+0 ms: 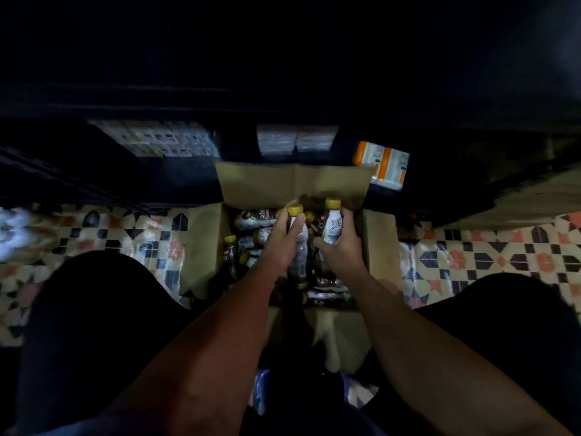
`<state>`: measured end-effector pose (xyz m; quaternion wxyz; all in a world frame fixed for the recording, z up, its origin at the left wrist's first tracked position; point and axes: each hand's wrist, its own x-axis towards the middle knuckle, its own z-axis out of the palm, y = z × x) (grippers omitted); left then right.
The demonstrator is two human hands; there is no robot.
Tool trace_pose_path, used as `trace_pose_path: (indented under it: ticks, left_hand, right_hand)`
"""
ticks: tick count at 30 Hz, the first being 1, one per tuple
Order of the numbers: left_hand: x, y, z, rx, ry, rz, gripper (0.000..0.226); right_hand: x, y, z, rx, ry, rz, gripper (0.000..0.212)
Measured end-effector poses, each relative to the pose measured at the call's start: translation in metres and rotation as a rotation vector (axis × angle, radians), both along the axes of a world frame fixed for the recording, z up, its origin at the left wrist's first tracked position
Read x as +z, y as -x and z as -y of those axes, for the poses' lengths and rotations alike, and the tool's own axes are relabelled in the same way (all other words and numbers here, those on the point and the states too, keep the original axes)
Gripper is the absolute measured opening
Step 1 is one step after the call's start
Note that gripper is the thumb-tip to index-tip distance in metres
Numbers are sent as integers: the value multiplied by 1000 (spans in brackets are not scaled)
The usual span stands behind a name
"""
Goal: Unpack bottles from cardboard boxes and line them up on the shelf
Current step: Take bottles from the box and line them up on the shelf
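Observation:
An open cardboard box (292, 180) stands on the floor between my knees, holding several brown bottles with yellow caps (231, 250). My left hand (281, 239) grips one yellow-capped bottle (298, 228) by its body, upright over the box. My right hand (341, 250) grips a second bottle (332, 226) next to it, cap up. Both bottles sit slightly above the ones lying loose in the box. The shelf above is dark and hard to make out.
A low dark shelf (188, 171) runs behind the box, with white packs (295, 138), a printed carton (157, 138) and an orange-and-white pack (382, 163). Patterned floor tiles (490, 256) lie on both sides. My dark-clothed knees (94, 325) flank the box.

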<state>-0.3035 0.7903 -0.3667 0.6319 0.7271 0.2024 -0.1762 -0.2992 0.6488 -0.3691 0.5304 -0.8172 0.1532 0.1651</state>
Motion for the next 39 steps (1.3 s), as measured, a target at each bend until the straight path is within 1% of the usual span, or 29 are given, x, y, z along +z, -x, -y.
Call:
trace_pose_path:
  ticks: [2, 3, 5, 6, 9, 12, 15, 18, 21, 24, 27, 30, 33, 36, 39]
  left_hand:
    - [36, -3, -1, 17, 0, -19, 52]
    - [60, -3, -1, 37, 0, -11, 47]
    - [115, 1, -1, 113, -10, 26, 26]
    - [146, 2, 0, 160, -24, 70, 24]
    - [243, 8, -1, 233, -97, 229, 30]
    - [342, 12, -3, 206, -177, 373, 28]
    - [449, 10, -8, 204, -232, 515, 25]
    - [540, 2, -16, 236, -202, 652, 27]
    - [614, -8, -26, 265, -145, 770, 28]
    - [675, -22, -35, 256, -133, 930, 16]
    - [716, -44, -42, 239, -147, 1050, 10]
    - [735, -72, -49, 248, -158, 1097, 11]
    - [732, -96, -51, 247, -125, 1085, 14]
    - [723, -115, -54, 237, -150, 1098, 14]
    - [718, -134, -58, 226, -162, 1110, 16]
  right_hand:
    - [38, -2, 2, 36, 6, 27, 51]
    - [60, -3, 2, 47, 12, 48, 48]
    - [113, -3, 1, 72, 28, 70, 43]
    - [143, -3, -1, 92, 34, 80, 42]
    - [240, -2, -5, 138, 31, 133, 38]
    - [344, -1, -8, 159, 36, 214, 38]
    - [445, -3, -16, 164, -21, 335, 41]
    - [535, -11, -27, 139, -101, 459, 43]
    - [609, -23, -40, 113, -184, 579, 45]
    - [668, -40, -52, 92, -253, 736, 41]
    - [704, -63, -58, 87, -293, 847, 40]
    - [724, -92, -61, 84, -290, 881, 42]
    - [726, -116, -63, 83, -262, 868, 42]
    - [722, -130, -64, 43, -261, 851, 39]
    - [718, -143, -66, -4, -233, 884, 36]
